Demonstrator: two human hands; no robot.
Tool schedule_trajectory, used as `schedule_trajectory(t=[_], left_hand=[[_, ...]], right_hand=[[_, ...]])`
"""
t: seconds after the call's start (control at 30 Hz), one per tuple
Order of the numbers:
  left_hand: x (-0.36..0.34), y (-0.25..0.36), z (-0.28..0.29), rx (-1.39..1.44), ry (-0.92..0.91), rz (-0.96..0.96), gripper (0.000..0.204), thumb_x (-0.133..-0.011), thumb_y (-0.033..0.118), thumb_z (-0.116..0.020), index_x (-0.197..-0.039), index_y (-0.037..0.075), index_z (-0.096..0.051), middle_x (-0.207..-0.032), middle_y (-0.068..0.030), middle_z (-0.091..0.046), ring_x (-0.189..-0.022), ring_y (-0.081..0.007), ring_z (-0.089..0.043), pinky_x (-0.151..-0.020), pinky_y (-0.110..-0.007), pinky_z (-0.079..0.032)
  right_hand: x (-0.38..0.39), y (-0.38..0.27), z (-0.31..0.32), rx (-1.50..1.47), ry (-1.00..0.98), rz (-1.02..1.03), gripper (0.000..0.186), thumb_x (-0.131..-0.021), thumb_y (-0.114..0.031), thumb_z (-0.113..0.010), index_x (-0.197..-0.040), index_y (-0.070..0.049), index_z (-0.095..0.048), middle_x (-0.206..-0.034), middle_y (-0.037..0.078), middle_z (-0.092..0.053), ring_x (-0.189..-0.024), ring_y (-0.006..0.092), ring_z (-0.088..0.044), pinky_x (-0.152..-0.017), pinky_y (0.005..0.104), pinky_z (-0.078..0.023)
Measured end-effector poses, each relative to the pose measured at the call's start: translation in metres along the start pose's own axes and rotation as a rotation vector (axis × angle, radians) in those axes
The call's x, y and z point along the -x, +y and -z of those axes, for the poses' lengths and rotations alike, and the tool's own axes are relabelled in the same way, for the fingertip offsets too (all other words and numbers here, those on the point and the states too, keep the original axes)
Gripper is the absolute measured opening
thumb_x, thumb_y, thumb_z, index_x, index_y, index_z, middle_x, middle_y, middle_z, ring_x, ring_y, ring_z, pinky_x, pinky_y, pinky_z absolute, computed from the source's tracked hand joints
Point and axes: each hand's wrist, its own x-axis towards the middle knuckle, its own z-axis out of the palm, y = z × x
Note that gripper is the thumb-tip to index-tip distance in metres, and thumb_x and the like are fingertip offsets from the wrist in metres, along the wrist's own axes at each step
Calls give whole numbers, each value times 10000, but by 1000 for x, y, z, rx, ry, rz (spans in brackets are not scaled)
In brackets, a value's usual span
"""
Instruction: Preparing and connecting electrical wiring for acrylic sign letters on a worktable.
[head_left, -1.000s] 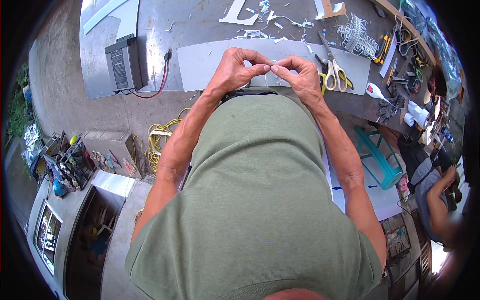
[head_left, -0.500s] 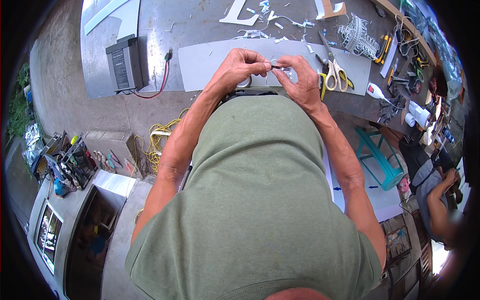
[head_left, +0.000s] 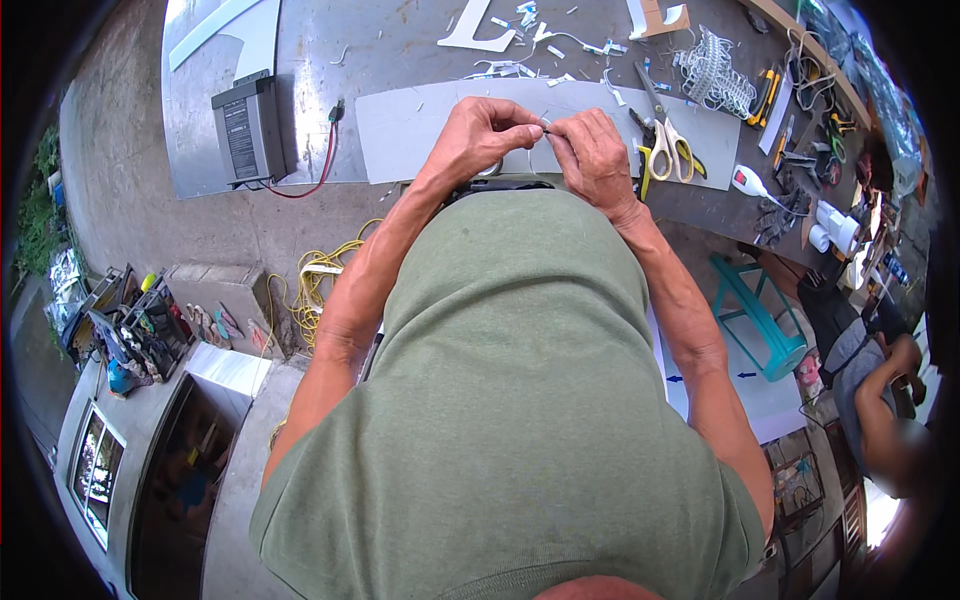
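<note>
My left hand (head_left: 482, 138) and my right hand (head_left: 596, 158) meet above the near edge of the table, fingertips almost touching. Both pinch a small black strip (head_left: 546, 131), mostly covered by the fingers, so I cannot tell its exact kind. A thin white wire shows near the fingertips. Beneath the hands lies a pale grey sheet (head_left: 400, 130). Close to my right hand are scissors with cream handles (head_left: 668, 150) and a yellow-and-black handled tool (head_left: 645, 165), partly hidden.
A grey box-shaped power unit (head_left: 248, 130) with a red lead stands at the left. White letter shapes (head_left: 480, 28), wire scraps and a heap of white LED modules (head_left: 716, 75) lie farther back. A teal stool (head_left: 770, 330) and another person (head_left: 870, 400) are at the right.
My right hand has turned and its fingers have closed in toward the left hand, covering more of the black strip. The left hand has barely moved.
</note>
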Motion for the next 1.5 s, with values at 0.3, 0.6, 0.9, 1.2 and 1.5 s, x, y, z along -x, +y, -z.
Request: schedule_trajectory(t=[0.3, 0.6, 0.9, 1.2, 1.5], left_hand=[[-5, -4, 0, -221, 39, -244, 224, -833, 161, -780, -1016, 32, -771, -829, -98, -756, -723, -123, -685, -670, -277, -562], [-10, -5, -2, -394, 1, -331, 218, -864, 192, -768, -983, 13, -732, -766, -56, -693, -676, -104, -590, -623, -295, -500], [-16, -7, 11, 94, -21, 5, 186, -891, 213, -748, -932, 32, -739, -805, -22, -686, -728, -91, -584, -669, -251, -447], [-13, -8, 13, 270, -5, 49, 163, -883, 190, -762, -912, 31, -742, -774, -19, -680, -675, -76, -550, -628, -231, -422], [-12, -11, 10, 459, -75, 64, 185, -890, 165, -754, -993, 13, -728, -823, -59, -707, -690, -96, -582, -644, -234, -468]], right_hand=[[-7, 1, 8, 6, -105, -47, 122, -834, -94, -715, -910, -54, -629, -852, 72, -620, -842, 250, -591, -770, 383, -436], [-7, 3, 10, 21, -171, -63, 131, -844, -139, -714, -912, -62, -632, -832, 58, -628, -824, 242, -594, -776, 377, -423], [-6, 24, 16, -549, -51, -524, 186, -975, -197, -639, -1060, -34, -669, -968, 72, -722, -895, 179, -674, -800, 338, -515], [-2, -1, 12, -75, 19, -273, 198, -828, -152, -778, -942, -37, -666, -866, 69, -668, -725, 165, -642, -635, 312, -513], [-1, 1, -6, -599, 73, -699, 217, -864, -195, -760, -996, -24, -746, -830, 50, -732, -695, 101, -643, -643, 263, -516]])
